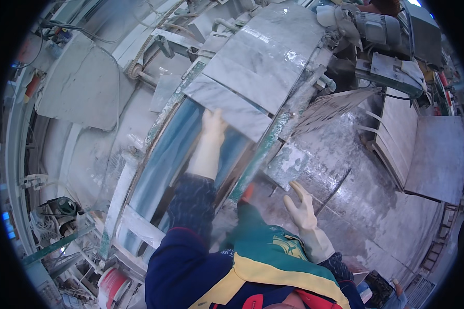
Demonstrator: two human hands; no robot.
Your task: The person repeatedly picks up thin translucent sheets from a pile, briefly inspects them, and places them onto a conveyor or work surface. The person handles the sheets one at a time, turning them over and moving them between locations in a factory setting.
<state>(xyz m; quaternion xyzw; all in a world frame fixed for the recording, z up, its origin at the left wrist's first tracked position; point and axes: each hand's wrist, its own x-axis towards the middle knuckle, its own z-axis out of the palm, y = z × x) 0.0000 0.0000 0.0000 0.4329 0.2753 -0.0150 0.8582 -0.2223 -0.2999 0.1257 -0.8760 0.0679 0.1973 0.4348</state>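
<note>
My left hand, in a pale wet glove, reaches forward and presses against the near edge of a grey marble slab lying on a blue conveyor belt. A larger marble slab lies just beyond it on the same belt. My right hand, also gloved, hangs free with fingers spread above the wet floor, holding nothing. My dark blue sleeve and a green and yellow apron fill the lower middle.
The belt runs in a green metal frame toward a machine with a motor. Stacked stone slabs stand on the right. Wet grey floor lies beside the frame. A red bucket sits lower left.
</note>
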